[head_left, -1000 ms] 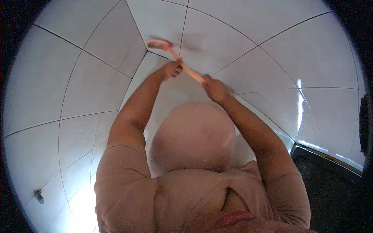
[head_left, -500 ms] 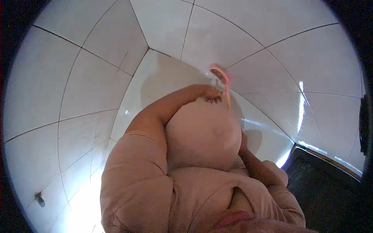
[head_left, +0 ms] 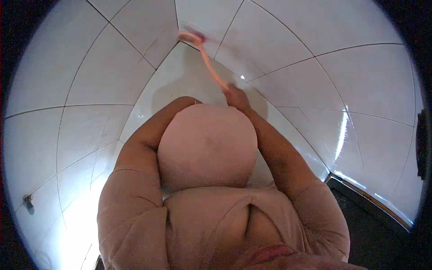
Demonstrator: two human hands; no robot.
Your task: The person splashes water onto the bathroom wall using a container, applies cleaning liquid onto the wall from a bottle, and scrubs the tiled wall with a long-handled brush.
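My right hand (head_left: 237, 97) is closed around the handle end of a long pink-orange brush (head_left: 210, 67). The brush head, blurred, lies up and to the left near the wall corner; whether it touches the tiles I cannot tell. On the other side, my left hand (head_left: 194, 101) is mostly hidden behind a large rounded bulge of pink clothing (head_left: 207, 144), and its fingers do not show clearly. Both forearms curve around this bulge.
Pale tiled walls (head_left: 279, 36) meet in a corner ahead, above a shiny light floor (head_left: 168, 83). A small metal fitting (head_left: 28, 204) sticks out of the left wall. At the right lies a dark area (head_left: 373, 216) beyond a narrow edge strip.
The brush has swung left toward the corner. My right hand, hidden before, has come into view on its handle. My left hand has drawn back left behind the clothing.
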